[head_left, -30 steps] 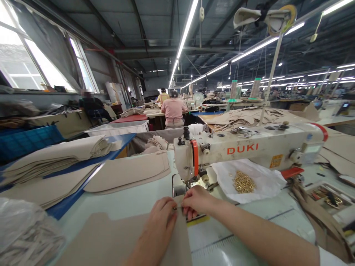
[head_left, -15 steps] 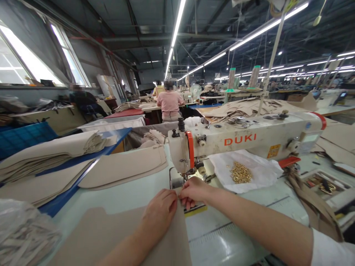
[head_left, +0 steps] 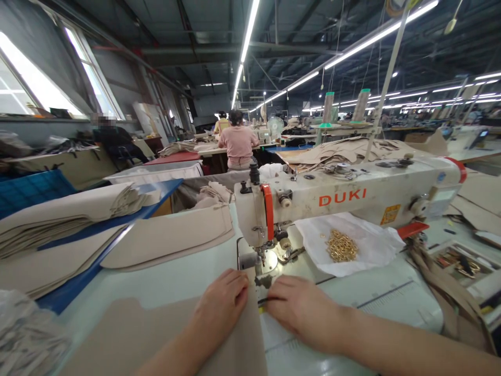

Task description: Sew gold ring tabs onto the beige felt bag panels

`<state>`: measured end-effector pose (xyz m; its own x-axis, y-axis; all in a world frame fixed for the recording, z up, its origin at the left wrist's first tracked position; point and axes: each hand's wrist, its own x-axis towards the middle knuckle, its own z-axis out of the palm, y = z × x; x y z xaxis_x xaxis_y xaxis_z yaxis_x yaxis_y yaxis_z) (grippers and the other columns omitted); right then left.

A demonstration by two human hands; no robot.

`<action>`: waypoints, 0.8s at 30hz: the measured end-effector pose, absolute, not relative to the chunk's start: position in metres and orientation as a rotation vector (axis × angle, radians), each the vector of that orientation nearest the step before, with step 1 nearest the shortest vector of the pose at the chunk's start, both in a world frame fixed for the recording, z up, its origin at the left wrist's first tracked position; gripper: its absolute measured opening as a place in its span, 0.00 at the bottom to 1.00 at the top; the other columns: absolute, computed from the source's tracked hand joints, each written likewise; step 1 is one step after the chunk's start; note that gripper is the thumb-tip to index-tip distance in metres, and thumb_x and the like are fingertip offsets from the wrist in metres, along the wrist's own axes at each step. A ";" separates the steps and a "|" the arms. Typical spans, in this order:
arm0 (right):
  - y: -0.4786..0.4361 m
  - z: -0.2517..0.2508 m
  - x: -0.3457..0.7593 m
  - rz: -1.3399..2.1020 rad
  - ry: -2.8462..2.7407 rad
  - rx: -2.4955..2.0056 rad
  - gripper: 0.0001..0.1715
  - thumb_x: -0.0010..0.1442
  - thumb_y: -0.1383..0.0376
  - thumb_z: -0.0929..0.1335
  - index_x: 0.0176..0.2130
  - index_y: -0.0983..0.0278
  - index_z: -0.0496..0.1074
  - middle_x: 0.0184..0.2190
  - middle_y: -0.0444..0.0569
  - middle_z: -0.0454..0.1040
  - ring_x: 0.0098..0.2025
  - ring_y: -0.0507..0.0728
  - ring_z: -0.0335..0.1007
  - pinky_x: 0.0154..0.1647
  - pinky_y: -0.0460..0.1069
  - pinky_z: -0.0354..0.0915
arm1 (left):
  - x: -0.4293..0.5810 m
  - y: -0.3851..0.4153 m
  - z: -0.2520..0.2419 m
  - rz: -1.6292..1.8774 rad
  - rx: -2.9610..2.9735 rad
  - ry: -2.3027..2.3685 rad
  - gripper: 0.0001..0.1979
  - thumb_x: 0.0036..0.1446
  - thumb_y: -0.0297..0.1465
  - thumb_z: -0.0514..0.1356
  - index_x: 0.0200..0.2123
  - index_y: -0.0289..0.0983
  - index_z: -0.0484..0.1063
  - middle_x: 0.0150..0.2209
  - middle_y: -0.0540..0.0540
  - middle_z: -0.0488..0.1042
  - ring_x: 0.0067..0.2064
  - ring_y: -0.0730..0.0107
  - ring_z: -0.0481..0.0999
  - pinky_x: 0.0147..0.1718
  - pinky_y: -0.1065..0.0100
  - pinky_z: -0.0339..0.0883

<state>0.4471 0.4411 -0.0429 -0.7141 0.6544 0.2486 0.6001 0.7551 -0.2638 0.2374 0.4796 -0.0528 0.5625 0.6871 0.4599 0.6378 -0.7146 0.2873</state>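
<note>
L hand lies palm-down on the beige panel, in front of the sewing machine, wrist low, fingers bent together at the panel's far R corner; can't tell if pinching or just pressing. R hand, also in front of the machine, nearer its needle: forearm comes in from R, fingers curled by a thin dark strip; can't tell if they grasp it.

Panel: flat, smooth, matte, w/ stepped far edge & straight R side, on the pale table in front & L of the machine.

Orange-red lettering on machine's arm reads "DUKI"; yellow label there too small to read. Ruler marks in front of machine, figures illegible.
</note>
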 end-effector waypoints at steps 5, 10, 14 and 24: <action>0.430 -0.041 0.450 -0.088 -2.776 -0.713 0.10 0.64 0.68 0.64 0.46 0.64 0.70 0.42 0.50 0.73 0.46 0.58 0.65 0.51 0.51 0.59 | 0.238 0.481 -0.053 0.834 2.652 1.171 0.10 0.56 0.25 0.51 0.27 0.40 0.70 0.30 0.48 0.76 0.35 0.64 0.74 0.36 0.65 0.69; 0.440 -0.050 0.432 -0.063 -2.614 -0.818 0.08 0.63 0.63 0.65 0.36 0.65 0.71 0.35 0.48 0.73 0.41 0.57 0.66 0.49 0.51 0.60 | 0.238 0.481 -0.054 0.869 2.672 1.150 0.10 0.56 0.23 0.52 0.28 0.40 0.70 0.30 0.48 0.76 0.34 0.65 0.74 0.35 0.66 0.69; 0.449 -0.059 0.422 -0.067 -2.586 -0.852 0.05 0.62 0.67 0.65 0.36 0.67 0.71 0.35 0.49 0.74 0.41 0.57 0.66 0.48 0.50 0.61 | 0.237 0.480 -0.057 0.880 2.712 1.153 0.09 0.57 0.24 0.52 0.28 0.39 0.70 0.29 0.48 0.75 0.33 0.65 0.73 0.34 0.66 0.69; 0.450 -0.062 0.418 0.020 -2.533 -0.974 0.07 0.61 0.65 0.66 0.39 0.66 0.71 0.38 0.50 0.74 0.44 0.58 0.65 0.52 0.51 0.60 | 0.237 0.478 -0.061 0.947 2.808 1.083 0.10 0.59 0.23 0.50 0.30 0.38 0.69 0.29 0.49 0.74 0.32 0.66 0.73 0.32 0.66 0.71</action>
